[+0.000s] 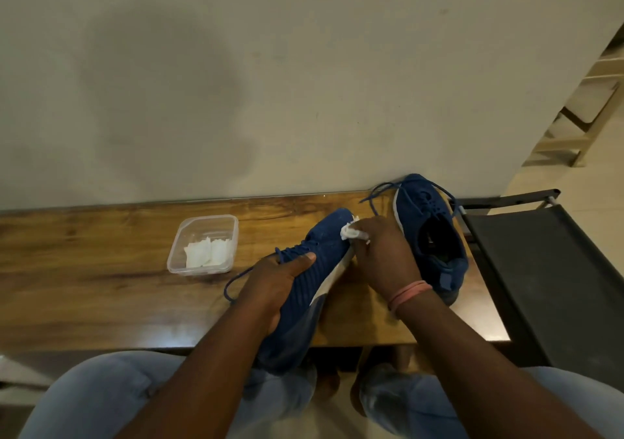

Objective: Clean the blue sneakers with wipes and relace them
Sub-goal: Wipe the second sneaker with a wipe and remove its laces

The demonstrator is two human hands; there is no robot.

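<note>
Blue knit fills the middle of the view: one sneaker is held tilted on its side over the near edge of the table, the left hand wrapped round its midfoot with the thumb across the upper, while the right hand pinches a bunched white wipe against the toe. The second sneaker sits upright at the far right end, its lace loose and trailing. From here the likeliest slip, I judge, is the held shoe twisting under the rubbing, since its heel hangs off the table over the person's lap; a dangling lace end could also snag under the left wrist. The wipe looks small and crumpled, so it may shred on the textured knit. A clear tub holding spare wipes stands to the left, well apart from the shoe. Wood of the tabletop is dark, glossy and grained, set against a plain pale wall; a black chair stands just beside the right end.
</note>
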